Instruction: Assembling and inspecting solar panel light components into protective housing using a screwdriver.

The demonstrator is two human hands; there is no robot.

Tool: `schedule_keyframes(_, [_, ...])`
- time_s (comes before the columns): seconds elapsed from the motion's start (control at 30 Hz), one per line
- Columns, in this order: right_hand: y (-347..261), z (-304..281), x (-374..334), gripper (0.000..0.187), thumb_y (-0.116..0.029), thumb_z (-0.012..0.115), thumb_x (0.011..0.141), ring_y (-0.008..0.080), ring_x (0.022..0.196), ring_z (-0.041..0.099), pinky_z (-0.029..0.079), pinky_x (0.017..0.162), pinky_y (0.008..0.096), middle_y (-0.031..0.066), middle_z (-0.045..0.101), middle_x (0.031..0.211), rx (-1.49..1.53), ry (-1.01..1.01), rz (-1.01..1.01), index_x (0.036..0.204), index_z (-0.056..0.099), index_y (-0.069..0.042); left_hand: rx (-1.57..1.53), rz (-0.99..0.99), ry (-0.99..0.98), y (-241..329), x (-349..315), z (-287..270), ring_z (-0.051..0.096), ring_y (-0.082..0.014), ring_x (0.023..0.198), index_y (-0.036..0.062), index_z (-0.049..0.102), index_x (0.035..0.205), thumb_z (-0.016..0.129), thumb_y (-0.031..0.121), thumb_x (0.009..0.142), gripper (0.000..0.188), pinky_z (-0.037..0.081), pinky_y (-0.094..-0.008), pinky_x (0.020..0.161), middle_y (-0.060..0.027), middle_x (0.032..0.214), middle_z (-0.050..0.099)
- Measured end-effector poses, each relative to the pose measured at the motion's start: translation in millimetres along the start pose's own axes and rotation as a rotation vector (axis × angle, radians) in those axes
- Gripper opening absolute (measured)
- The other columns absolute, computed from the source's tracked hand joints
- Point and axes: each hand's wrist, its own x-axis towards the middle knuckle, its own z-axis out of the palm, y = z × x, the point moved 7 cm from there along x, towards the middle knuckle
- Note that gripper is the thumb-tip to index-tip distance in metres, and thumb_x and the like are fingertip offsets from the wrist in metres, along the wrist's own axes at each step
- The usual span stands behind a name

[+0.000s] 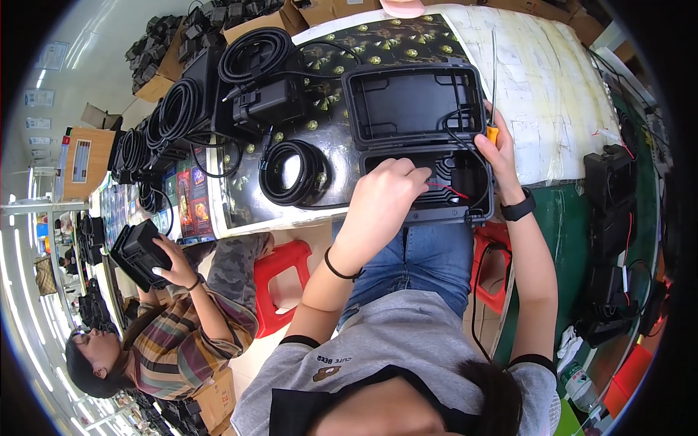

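An open black plastic case [418,105] stands at the table edge against my lap, its lid tipped back. Inside its lower half show a red wire [456,192], black cables and dark ribbed parts. My left hand [391,190] reaches over the near left of that half with its fingers pinched together close to the red wire; what they grip is hidden. At the case's right side, my right hand [502,156] is closed around a screwdriver [493,135] with a yellow-orange handle and a long thin shaft pointing away from me. This hand also rests against the case.
Coiled black corrugated cables [292,173] and another black case [270,102] lie to the left. A co-worker [182,327] at the left holds a black case [139,254]. Red stools [280,283] stand under the table. Black units [609,174] line a green surface [552,247] at right.
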Motion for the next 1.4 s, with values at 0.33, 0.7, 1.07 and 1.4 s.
schedule_keyframes(0.33, [-2.2, -9.0, -3.8, 0.073, -0.024, 0.074, 0.082, 0.0087, 0.097, 0.051, 0.041, 0.087, 0.0223, 0.0036, 0.055, 0.118, -0.047, 0.075, -0.005, 0.145, 0.042, -0.002, 0.158, -0.046, 0.291, -7.1, -46.0, -46.3, 0.061, -0.0222, 0.108, 0.0085, 0.069, 0.118, 0.077, 0.026, 0.078, 0.044, 0.047, -0.0365, 0.089, -0.0015, 0.115, 0.068])
schedule_keyframes(0.7, [3.4, -12.7, -0.7, 0.073, -0.023, 0.074, 0.082, 0.0082, 0.095, 0.049, 0.040, 0.086, 0.0221, 0.0030, 0.054, 0.119, -0.056, 0.060, -0.052, 0.144, 0.042, -0.001, 0.251, -0.038, 0.240, -7.6, -84.3, 0.7, 0.049, -0.0260, 0.129, 0.0173, 0.065, 0.126, 0.078, 0.036, 0.077, 0.054, 0.033, -0.0440, 0.108, 0.0049, 0.136, 0.059])
schedule_keyframes(1.07, [-2.7, -6.3, -2.1, 0.073, -0.023, 0.073, 0.083, 0.0075, 0.091, 0.050, 0.041, 0.084, 0.0211, 0.0030, 0.055, 0.114, -0.052, 0.073, -0.032, 0.145, 0.041, -0.001, 0.206, 0.088, 0.017, -18.0, -60.4, -8.9, 0.047, -0.0267, 0.131, 0.0169, 0.066, 0.100, 0.078, 0.018, 0.061, 0.041, 0.032, -0.0528, 0.112, 0.0030, 0.104, 0.062])
schedule_keyframes(1.4, [-5.5, -6.4, -4.3, 0.069, -0.017, 0.072, 0.084, 0.0069, 0.093, 0.052, 0.042, 0.085, 0.0210, 0.0007, 0.057, 0.108, -0.012, 0.058, -0.016, 0.144, 0.041, -0.002, 0.218, -0.107, -0.236, 20.6, -53.8, -30.3, 0.031, -0.0335, 0.144, 0.0105, 0.046, 0.144, 0.081, 0.039, 0.065, 0.091, 0.029, -0.0541, 0.114, -0.0082, 0.152, 0.039])
